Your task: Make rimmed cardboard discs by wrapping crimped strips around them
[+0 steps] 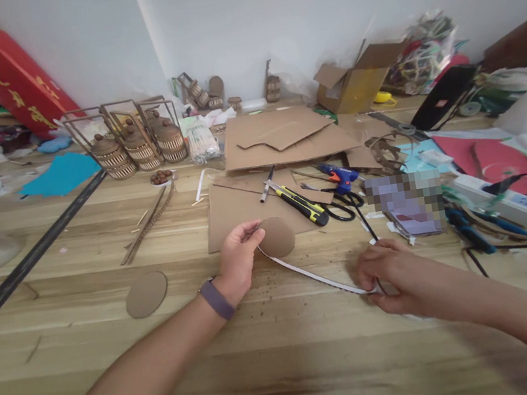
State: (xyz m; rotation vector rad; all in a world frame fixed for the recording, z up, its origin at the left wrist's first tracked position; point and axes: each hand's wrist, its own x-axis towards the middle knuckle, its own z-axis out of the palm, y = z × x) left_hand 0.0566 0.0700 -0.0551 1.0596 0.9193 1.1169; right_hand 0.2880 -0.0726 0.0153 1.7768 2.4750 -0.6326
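My left hand [239,257] pinches a round cardboard disc [276,236] at its left edge, together with one end of a narrow pale strip [312,274]. The strip runs from the disc's lower edge down to the right. There the fingers of my right hand [392,277] are closed on its other end. A second cardboard disc [147,295] lies flat on the table to the left. Just beyond the held disc are a yellow and black utility knife [300,204], a pen [266,185] and black-handled scissors [341,204].
A blue glue gun [339,176] and a phone [406,206] lie right of centre. Cardboard sheets [278,130] are stacked behind. Several small woven baskets [111,157] with tall handles stand back left. A white power strip [506,197] with cables sits at right.
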